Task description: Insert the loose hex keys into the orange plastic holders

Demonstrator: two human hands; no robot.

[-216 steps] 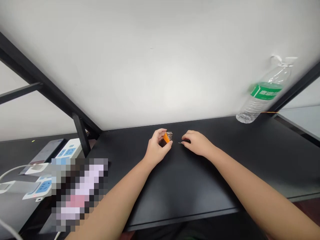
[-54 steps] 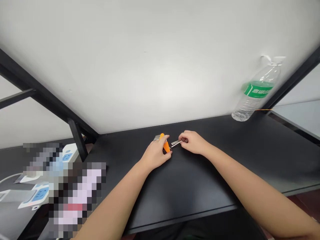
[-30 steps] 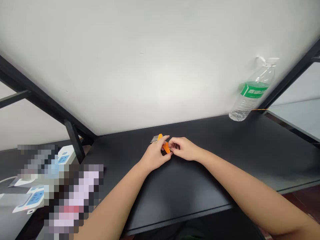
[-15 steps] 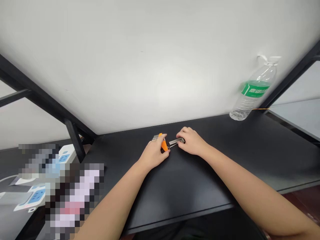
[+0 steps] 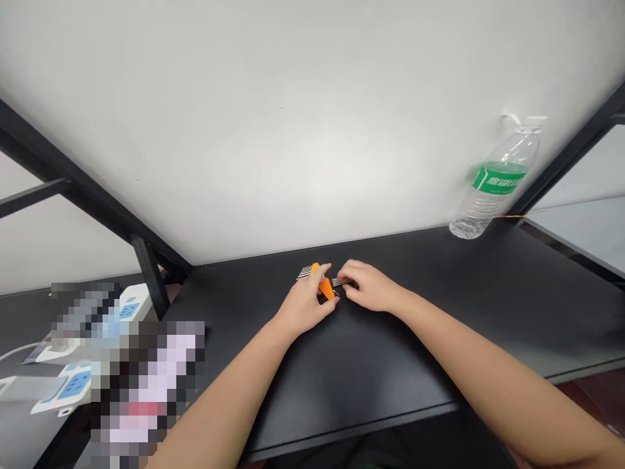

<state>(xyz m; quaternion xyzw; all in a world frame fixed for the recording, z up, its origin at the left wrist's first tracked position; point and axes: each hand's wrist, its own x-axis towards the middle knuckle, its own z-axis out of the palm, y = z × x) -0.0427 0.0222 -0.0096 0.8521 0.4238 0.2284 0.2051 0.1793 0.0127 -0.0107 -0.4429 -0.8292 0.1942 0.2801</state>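
The fingers of the left hand squeeze an orange holder. Those of the right hand pinch thin metal sticks just beside it. Both 2 hands are over the black table, near a white wall.

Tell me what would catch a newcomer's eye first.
Probably the bright orange, plastic-looking holder, bristling with thin silvery metal rods, in the left hand over the black tabletop. Next come similar metal rods in the right hand beside it. Far right, a clear plastic bottle with a green label stands by the white wall.
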